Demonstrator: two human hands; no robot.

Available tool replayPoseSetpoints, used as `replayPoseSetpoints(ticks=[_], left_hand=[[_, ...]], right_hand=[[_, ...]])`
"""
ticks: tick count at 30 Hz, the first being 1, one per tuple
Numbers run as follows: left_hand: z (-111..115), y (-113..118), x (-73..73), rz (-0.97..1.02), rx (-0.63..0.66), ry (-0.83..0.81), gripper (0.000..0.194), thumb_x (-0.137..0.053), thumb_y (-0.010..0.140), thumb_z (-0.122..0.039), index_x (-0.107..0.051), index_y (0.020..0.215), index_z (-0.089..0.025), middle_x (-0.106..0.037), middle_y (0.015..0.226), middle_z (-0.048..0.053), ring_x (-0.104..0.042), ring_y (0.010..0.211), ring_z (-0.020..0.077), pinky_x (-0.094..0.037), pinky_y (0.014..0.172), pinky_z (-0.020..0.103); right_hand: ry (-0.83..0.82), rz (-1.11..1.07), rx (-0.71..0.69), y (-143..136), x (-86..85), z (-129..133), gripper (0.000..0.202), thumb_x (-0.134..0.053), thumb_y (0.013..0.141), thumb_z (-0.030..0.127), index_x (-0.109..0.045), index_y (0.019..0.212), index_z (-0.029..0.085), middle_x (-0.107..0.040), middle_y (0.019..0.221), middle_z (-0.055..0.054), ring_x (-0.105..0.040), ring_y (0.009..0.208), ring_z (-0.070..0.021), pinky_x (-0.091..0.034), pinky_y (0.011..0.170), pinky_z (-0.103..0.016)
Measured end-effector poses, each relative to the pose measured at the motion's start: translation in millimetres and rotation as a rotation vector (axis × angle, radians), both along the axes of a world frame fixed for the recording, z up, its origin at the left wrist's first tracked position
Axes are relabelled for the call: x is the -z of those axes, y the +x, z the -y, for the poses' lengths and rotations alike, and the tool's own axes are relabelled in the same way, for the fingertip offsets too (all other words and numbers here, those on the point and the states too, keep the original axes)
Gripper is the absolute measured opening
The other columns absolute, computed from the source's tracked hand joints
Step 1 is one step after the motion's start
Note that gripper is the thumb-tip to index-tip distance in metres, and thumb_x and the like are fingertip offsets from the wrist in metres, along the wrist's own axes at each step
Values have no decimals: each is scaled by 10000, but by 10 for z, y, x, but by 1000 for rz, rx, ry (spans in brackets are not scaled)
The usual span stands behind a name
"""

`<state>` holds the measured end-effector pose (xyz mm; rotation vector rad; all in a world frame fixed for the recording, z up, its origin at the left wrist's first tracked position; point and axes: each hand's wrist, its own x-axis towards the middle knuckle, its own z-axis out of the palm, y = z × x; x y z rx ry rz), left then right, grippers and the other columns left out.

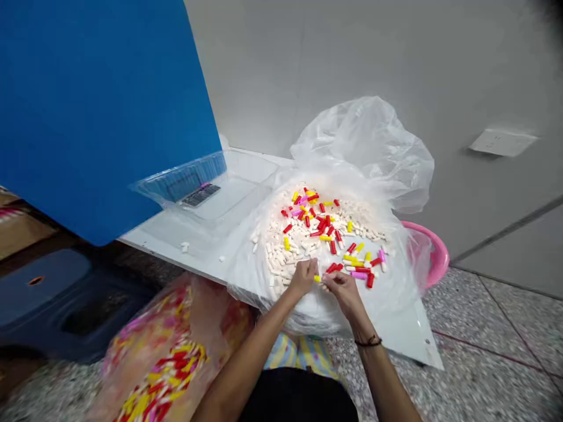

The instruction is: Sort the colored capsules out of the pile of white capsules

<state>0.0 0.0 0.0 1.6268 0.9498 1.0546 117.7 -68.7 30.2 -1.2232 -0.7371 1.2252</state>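
Note:
My left hand is closed in a pinch at the near edge of the pile, with a yellow cap at its fingertips. Close beside it on the right, my right hand has its fingers pressed together on something white, too small to make out. Around and beyond both hands, white pieces lie heaped on an opened clear plastic bag. Red caps, yellow ones and a few pink ones are scattered over them, some joined to white pieces.
A clear plastic tray sits on the white table, left of the pile. A blue panel rises at the left. Below it are a dark blue stool and a bag of coloured pieces. A pink basin stands at the right.

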Motion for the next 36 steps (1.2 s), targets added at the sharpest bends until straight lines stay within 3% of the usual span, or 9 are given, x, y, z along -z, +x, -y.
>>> replayPoseSetpoints(ticks=[4, 7, 11, 13, 18, 23, 27, 32, 36], left_hand=[[26, -25, -17, -38, 97, 9, 513, -267, 892, -529, -403, 550, -173, -398, 505, -27, -384, 499, 95, -323, 540, 242], [-36, 3, -200, -128, 175, 141, 400, -325, 910, -428, -463, 641, -166, -467, 592, -16, -445, 576, 107, -362, 596, 240], [-434, 86, -496, -281, 22, 395, 190, -378, 901, -273, -541, 926, -178, -581, 934, 56, -534, 896, 167, -426, 800, 288], [-727, 115, -549, -511, -74, 471, 252, -416, 872, -210, -524, 1099, -189, -533, 1174, 101, -455, 1130, 228, -376, 946, 370], [-1178, 134, -425, -990, -128, 405, 320, -425, 883, -259, -517, 1181, -188, -502, 1247, 144, -396, 1194, 316, -362, 941, 471], [-1087, 134, -348, -1049, -145, 438, 358, -386, 905, -362, -531, 1144, -139, -496, 1235, 183, -442, 1133, 318, -385, 904, 446], [-952, 120, -333, -1087, -137, 452, 550, -445, 841, -554, -521, 1159, -112, -467, 1275, 203, -400, 1180, 358, -350, 947, 474], [-867, 97, -355, -1098, -125, 424, 369, -433, 894, -391, -506, 1142, -128, -502, 1207, 176, -477, 1111, 294, -407, 872, 378], [-826, 72, -399, -1082, -107, 379, 287, -435, 898, -341, -513, 1102, -156, -562, 1105, 136, -560, 975, 251, -430, 765, 326]], right_hand=[[-16, 16, -107, 3, 45, -2, 318, -814, 501, 414, -636, 566, 158, -612, 504, -3, -533, 469, -113, -436, 490, -245], [16, 134, -105, 178, 62, -12, 308, -783, 556, 430, -660, 638, 160, -642, 557, -24, -572, 513, -145, -478, 534, -282], [87, 377, 239, 590, 83, -31, 306, -715, 630, 430, -670, 760, 157, -687, 724, -60, -625, 640, -193, -522, 663, -356], [97, 552, 385, 789, 115, -29, 278, -668, 670, 405, -668, 790, 154, -693, 810, -79, -638, 735, -215, -513, 746, -378], [142, 959, 390, 1058, 249, -17, 204, -544, 744, 327, -645, 793, 156, -679, 831, -86, -623, 768, -222, -498, 735, -370], [327, 1271, 422, 901, 170, -117, 158, -479, 786, 227, -625, 794, 165, -646, 834, -93, -564, 868, -247, -454, 818, -419], [457, 1272, 191, 444, -42, -279, 169, -457, 817, 158, -616, 872, 175, -629, 886, -81, -555, 883, -211, -454, 802, -340], [268, 1502, -286, -153, -108, -502, 200, -444, 841, 122, -628, 919, 144, -643, 921, -104, -544, 919, -215, -420, 805, -303], [191, 1582, -347, -313, -25, -623, 204, -435, 842, 95, -633, 884, 115, -646, 944, -137, -526, 959, -245, -384, 848, -333]])
